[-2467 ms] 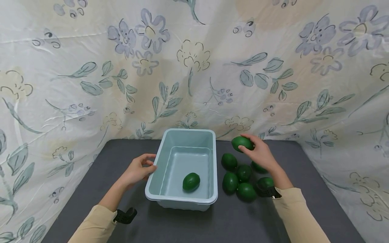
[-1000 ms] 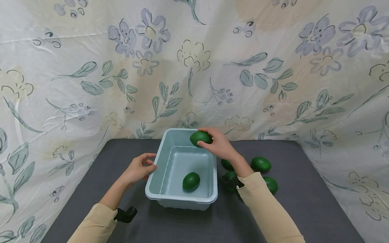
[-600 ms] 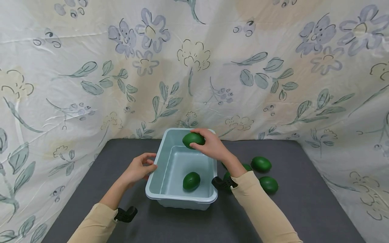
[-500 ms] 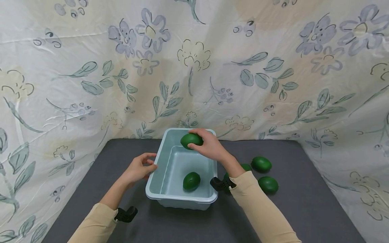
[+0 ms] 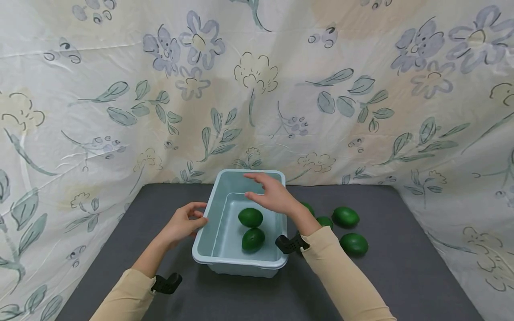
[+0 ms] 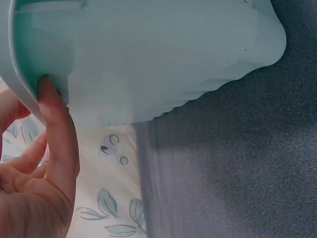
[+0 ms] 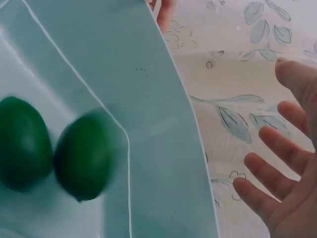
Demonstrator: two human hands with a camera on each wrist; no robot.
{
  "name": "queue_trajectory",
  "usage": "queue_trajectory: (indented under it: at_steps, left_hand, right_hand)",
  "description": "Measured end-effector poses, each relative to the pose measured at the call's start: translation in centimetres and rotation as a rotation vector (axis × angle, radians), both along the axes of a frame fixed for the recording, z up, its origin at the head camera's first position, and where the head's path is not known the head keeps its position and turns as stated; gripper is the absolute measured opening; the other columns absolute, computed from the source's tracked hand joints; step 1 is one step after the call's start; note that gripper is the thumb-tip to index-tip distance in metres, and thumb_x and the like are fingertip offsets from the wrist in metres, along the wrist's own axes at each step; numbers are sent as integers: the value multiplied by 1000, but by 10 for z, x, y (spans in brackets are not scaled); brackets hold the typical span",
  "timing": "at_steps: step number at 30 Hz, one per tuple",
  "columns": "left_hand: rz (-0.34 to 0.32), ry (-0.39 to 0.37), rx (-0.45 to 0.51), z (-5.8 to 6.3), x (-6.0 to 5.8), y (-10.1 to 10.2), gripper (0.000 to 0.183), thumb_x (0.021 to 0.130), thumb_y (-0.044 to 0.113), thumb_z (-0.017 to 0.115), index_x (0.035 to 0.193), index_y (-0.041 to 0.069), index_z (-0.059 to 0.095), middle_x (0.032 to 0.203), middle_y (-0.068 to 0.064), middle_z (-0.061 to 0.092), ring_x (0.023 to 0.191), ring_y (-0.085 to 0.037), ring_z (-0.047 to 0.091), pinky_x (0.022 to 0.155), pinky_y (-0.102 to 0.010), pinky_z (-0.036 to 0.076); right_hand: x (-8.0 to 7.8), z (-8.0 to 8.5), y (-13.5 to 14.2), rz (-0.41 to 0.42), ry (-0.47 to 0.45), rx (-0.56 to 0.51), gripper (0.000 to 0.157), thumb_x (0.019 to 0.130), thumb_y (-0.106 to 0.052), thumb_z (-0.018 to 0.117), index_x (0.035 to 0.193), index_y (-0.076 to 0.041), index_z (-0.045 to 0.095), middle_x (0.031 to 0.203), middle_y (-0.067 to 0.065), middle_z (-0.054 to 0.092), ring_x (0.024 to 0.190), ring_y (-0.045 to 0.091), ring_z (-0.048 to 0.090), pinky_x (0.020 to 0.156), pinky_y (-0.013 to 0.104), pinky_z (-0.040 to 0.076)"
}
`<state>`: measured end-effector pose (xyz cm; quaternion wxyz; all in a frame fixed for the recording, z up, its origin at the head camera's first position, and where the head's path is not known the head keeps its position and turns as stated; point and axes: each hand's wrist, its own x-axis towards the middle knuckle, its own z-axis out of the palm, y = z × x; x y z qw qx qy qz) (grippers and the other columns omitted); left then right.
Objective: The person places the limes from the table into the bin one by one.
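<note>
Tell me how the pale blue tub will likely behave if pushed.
The tub looks stiff: no bend shows where the left hand grips it. It should slide rather than tip, since it stands broad and flat on the table. The two rounded green fruits inside would likely roll.

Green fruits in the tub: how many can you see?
2: one green fruit near the middle of the tub, the other one toward its near end. The right hand blocks part of the tub, so another may hide.
</note>
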<state>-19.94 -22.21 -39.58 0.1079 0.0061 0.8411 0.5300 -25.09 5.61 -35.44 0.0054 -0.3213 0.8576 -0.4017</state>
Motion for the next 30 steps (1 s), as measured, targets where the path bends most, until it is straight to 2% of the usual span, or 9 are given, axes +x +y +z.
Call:
queue_trajectory:
  at_steps: [8,16,23,30]
  left_hand:
    - [3,4,-1,0,0,0,49,87,12,61,132,7,43,98,-15,56,76,-20,62,60,-38,55]
    - [0,14,0,-1,0,0,49,87,11,61,132,7,43,98,-16,56,76,-20,62,60,-38,55]
    - [3,10,-4,0,0,0,49,87,12,61,132,8,43,99,-16,56,76,-20,62,60,-38,55]
    - [-3,7,3,-1,0,-1,49,87,12,61,133,8,42,99,-16,56,77,-20,62,61,-38,55]
  right_hand:
    - [1,-1,11,-18,5,20,53,90,-33,59,138,-19,42,141,-1,41,128,23,41,98,43,40]
    - [7,-2,23,-34,-1,-29,52,89,-32,60,137,-20,43,139,-2,42,128,22,40,99,44,40]
    - [12,-6,37,-58,43,-85,50,88,-31,61,136,-25,44,136,-2,46,125,18,44,96,43,42]
    - [16,-14,57,-68,103,-92,50,88,-28,62,135,-22,46,136,-1,46,125,20,43,93,44,44]
